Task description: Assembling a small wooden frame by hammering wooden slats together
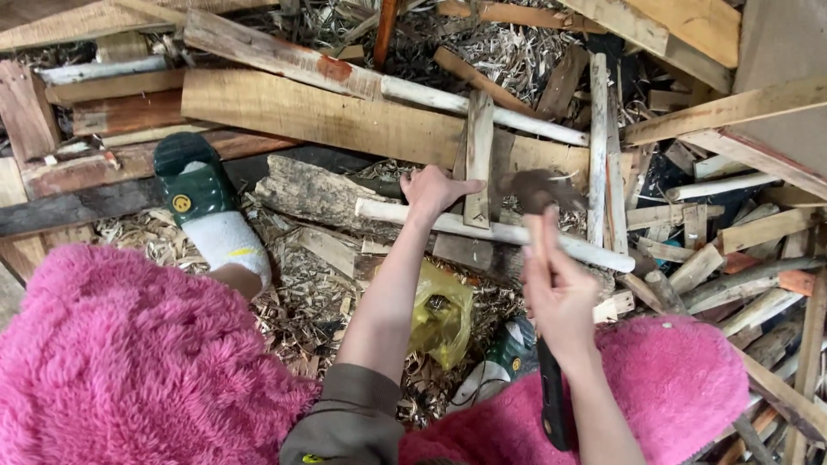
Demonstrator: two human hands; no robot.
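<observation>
Head view: left hand (433,191) grip clenched on a flat pale wood slat (479,155), held upright on a rough bark log (320,194). Right hand (560,293) grip clenched around hatchet (538,258) handle, dark blurred head beside the slat. Curly shavings (301,301) cover the floor.

Head camera looks steeply down, close above hands (495,237).

Two hands: left hand (433,191), right hand (560,293). One hatchet (536,191). One yellow bag (441,314). Two green slippers (191,179) (508,355). Wood scraps uncountable.
</observation>
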